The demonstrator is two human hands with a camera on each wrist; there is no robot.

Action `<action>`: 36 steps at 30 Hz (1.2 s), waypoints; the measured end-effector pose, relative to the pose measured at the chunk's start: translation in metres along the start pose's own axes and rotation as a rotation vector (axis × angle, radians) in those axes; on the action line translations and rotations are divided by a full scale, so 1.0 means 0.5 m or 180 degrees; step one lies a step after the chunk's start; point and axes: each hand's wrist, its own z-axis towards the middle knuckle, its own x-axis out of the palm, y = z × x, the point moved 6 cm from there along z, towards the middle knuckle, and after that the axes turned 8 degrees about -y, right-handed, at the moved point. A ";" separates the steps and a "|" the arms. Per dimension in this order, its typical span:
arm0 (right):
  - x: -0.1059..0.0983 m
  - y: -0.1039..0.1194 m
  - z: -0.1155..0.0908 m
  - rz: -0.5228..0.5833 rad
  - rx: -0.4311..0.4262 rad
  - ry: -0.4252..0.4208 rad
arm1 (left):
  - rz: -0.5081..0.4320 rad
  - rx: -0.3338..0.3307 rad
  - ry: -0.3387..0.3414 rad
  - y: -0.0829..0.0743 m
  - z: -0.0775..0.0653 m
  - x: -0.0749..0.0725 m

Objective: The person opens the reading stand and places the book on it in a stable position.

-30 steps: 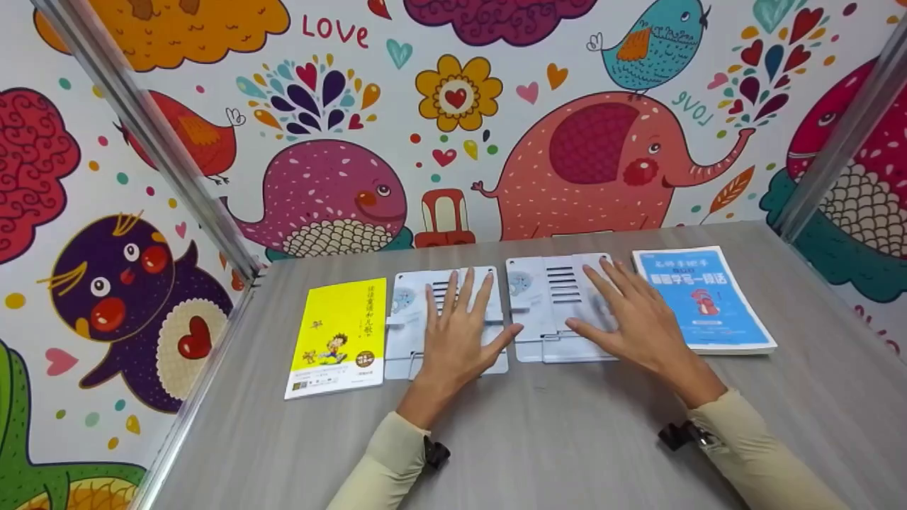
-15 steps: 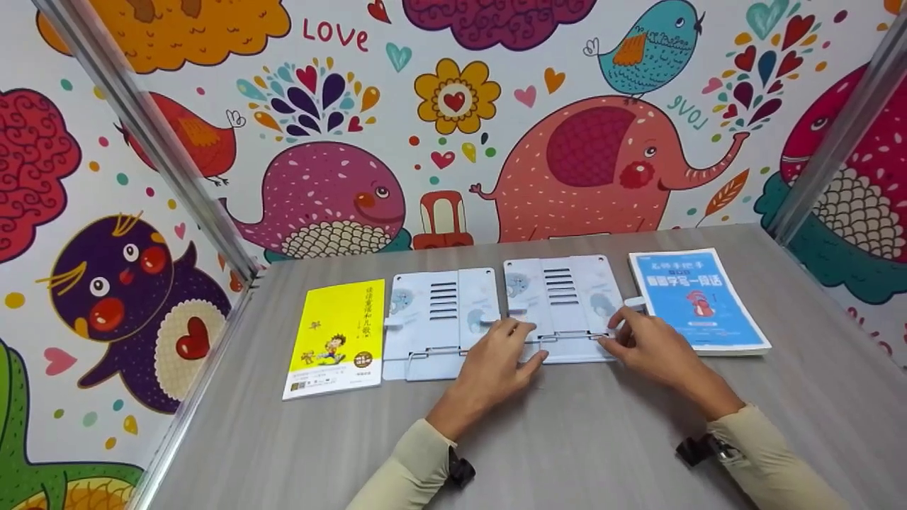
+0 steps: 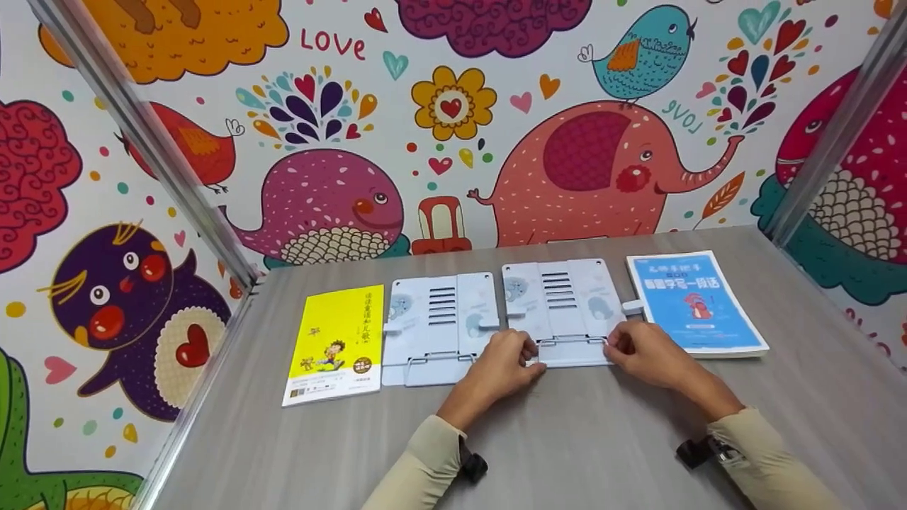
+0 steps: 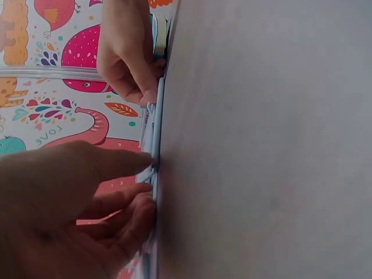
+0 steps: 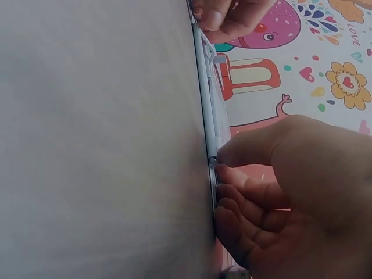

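Note:
Two pale grey folding book stands lie flat side by side on the table. My left hand (image 3: 496, 368) pinches the front left corner of the right book stand (image 3: 565, 304), around the wire-hinged lower flap. At that stand's front right corner my right hand (image 3: 648, 350) has its thumb and fingers curled at the flap's edge. The left wrist view shows the stand's thin edge (image 4: 157, 125) between both hands. In the right wrist view, the right hand's thumb (image 5: 250, 145) meets the same edge. The left book stand (image 3: 443, 304) lies just beyond my left hand, partly covered by it.
A yellow book (image 3: 336, 319) lies against the left stand's left side. To the right is a thicker blue-and-white book (image 3: 698, 301), close behind my right hand. The grey table (image 3: 567, 453) ends at a cartoon-printed wall (image 3: 453, 170) with metal corner posts.
Both hands came off the faces of the two stands, where they lay spread. They moved to the front corners of the right stand, and their fingers curled in at its edge.

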 end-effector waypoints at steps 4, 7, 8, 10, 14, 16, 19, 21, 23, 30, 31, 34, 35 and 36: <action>0.001 -0.005 -0.001 0.0078 -0.0065 0.0059 | -0.0301 -0.0147 0.0042 0.016 0.002 0.003; -0.001 -0.008 -0.003 0.0133 -0.0055 0.0130 | -0.0433 -0.0278 0.0032 0.022 0.004 0.007; -0.002 -0.008 -0.004 0.0146 -0.0062 0.0148 | -0.0456 -0.0312 0.0018 0.022 0.004 0.009; -0.004 -0.007 -0.006 0.0170 -0.0107 0.0190 | -0.0501 -0.0376 -0.0014 0.022 0.002 0.010; -0.008 -0.005 -0.006 0.0202 -0.0227 0.0238 | -0.0520 -0.0468 -0.0085 0.020 -0.002 0.011; -0.009 -0.006 -0.006 0.0215 -0.0259 0.0267 | -0.0512 -0.0493 -0.0114 0.020 -0.005 0.011; -0.010 -0.007 -0.006 0.0259 -0.0297 0.0295 | -0.0494 -0.0491 -0.0169 0.020 -0.009 0.011; -0.010 -0.008 -0.006 0.0323 -0.0344 0.0315 | -0.0483 -0.0433 -0.0231 0.018 -0.011 0.010; -0.009 -0.007 -0.005 0.0402 -0.0418 0.0328 | -0.0501 -0.0392 -0.0286 0.016 -0.012 0.008; -0.011 -0.007 0.000 0.0522 -0.0525 0.0327 | -0.0477 -0.0327 -0.0334 0.015 -0.012 0.009; -0.011 -0.008 0.001 0.0532 -0.0508 0.0335 | -0.0478 -0.0315 -0.0332 0.015 -0.013 0.010; -0.008 -0.011 0.001 0.0558 -0.0470 0.0363 | -0.0476 -0.0291 -0.0315 0.017 -0.014 0.014; -0.007 -0.012 0.001 0.0569 -0.0459 0.0372 | -0.0476 -0.0282 -0.0307 0.017 -0.014 0.015; -0.006 -0.013 0.001 0.0577 -0.0449 0.0374 | -0.0476 -0.0283 -0.0295 0.017 -0.015 0.015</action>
